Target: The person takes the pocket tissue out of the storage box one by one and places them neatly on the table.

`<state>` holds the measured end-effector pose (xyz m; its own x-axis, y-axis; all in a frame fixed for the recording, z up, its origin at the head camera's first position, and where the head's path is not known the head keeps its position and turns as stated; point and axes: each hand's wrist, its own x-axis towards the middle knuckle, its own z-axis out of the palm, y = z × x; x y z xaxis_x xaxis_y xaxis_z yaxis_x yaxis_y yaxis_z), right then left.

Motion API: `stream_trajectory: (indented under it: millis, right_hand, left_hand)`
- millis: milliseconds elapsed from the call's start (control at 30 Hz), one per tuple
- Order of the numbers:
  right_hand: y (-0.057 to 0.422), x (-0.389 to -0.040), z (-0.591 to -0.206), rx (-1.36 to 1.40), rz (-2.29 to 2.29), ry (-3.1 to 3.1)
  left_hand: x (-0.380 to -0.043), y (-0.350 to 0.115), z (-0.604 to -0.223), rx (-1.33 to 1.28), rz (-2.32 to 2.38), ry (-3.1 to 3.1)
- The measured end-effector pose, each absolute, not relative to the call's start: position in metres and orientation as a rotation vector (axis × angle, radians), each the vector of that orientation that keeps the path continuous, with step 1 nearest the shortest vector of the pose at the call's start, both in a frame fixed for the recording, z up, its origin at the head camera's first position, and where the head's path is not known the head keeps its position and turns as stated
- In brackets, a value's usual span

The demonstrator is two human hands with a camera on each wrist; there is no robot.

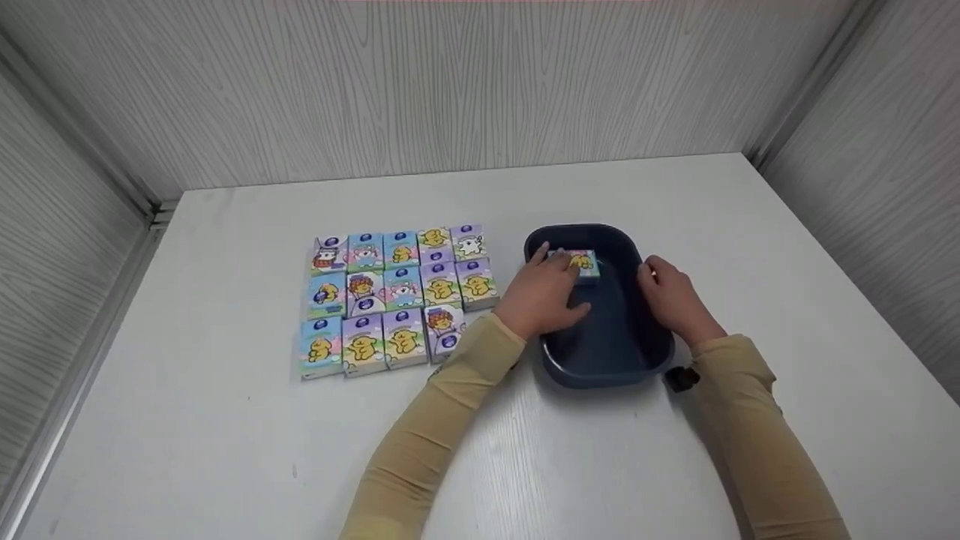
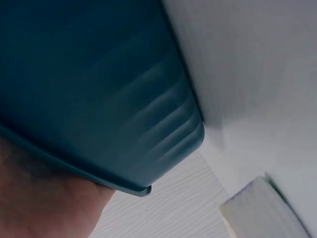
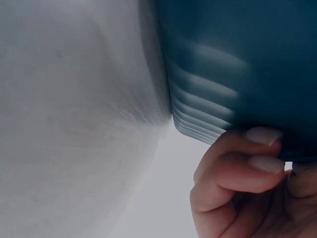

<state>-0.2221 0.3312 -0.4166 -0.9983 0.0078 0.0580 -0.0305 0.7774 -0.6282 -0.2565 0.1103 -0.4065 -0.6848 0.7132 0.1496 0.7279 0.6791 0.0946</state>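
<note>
My left hand (image 1: pixel 544 294) reaches over the left rim of a dark blue plastic bin (image 1: pixel 607 360). Its fingers are spread, touching a small cartoon-printed pack (image 1: pixel 585 264) that lies inside near the far end. The thumb stands apart from that pack, and the fingers cover its left part. At the bin's right side, my right hand (image 1: pixel 671 296) pinches the rim; in the right wrist view the curled fingers (image 3: pixel 233 168) lie against the outer wall. The left wrist view shows the bin's ribbed outer wall (image 2: pixel 148 114) above part of the left hand (image 2: pixel 49 203).
Left of the bin, several similar packs (image 1: pixel 401 330) lie in three rows on the white table (image 1: pixel 225 450). The nearest pack of the front row lies close to my left forearm. Wood-grain panels (image 1: pixel 450 90) enclose the table at the back and sides.
</note>
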Motion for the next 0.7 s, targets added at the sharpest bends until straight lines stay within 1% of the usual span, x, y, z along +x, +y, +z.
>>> stream_trajectory:
  millis: [333,600,700]
  right_hand:
    - [0.329,-0.222,-0.418,0.035,1.049,-2.898]
    - [0.331,-0.222,-0.416,0.001,1.053,-2.902]
    - [0.332,-0.222,-0.416,0.000,1.049,-2.905]
  left_hand:
    - [-0.250,0.119,-0.408,-1.191,-0.116,-2.931]
    - [-0.226,0.128,-0.403,-1.294,-0.146,-2.892]
    - [-0.221,0.132,-0.402,-1.313,-0.121,-2.860]
